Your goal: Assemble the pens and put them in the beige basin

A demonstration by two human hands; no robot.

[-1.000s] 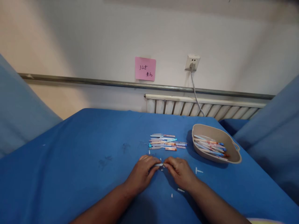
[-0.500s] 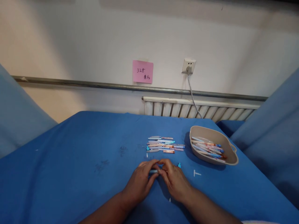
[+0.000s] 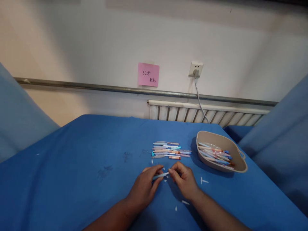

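A light-blue pen barrel point(image 3: 160, 175) lies between the thumb and fingers of my left hand point(image 3: 143, 186), its pale tip pointing right. The fingertips of my right hand point(image 3: 184, 179) pinch that tip end. Small white pieces point(image 3: 185, 202) are scattered on the blue cloth under and around my hands. Beyond my hands lies a loose pile of pens and pen parts point(image 3: 169, 150), in pastel, orange and teal colours.
A beige basket point(image 3: 237, 160) holding several pens stands at the right on the blue cloth point(image 3: 72, 166). White pieces point(image 3: 204, 181) lie in front of it. Behind are a radiator point(image 3: 180, 113), a socket with a cable point(image 3: 196, 69) and a pink note point(image 3: 148, 74).
My right hand has moved slightly right, away from my left, exposing the pen's pale tip. White pieces now show between and below my hands. The teal piece beside my right hand is out of sight.
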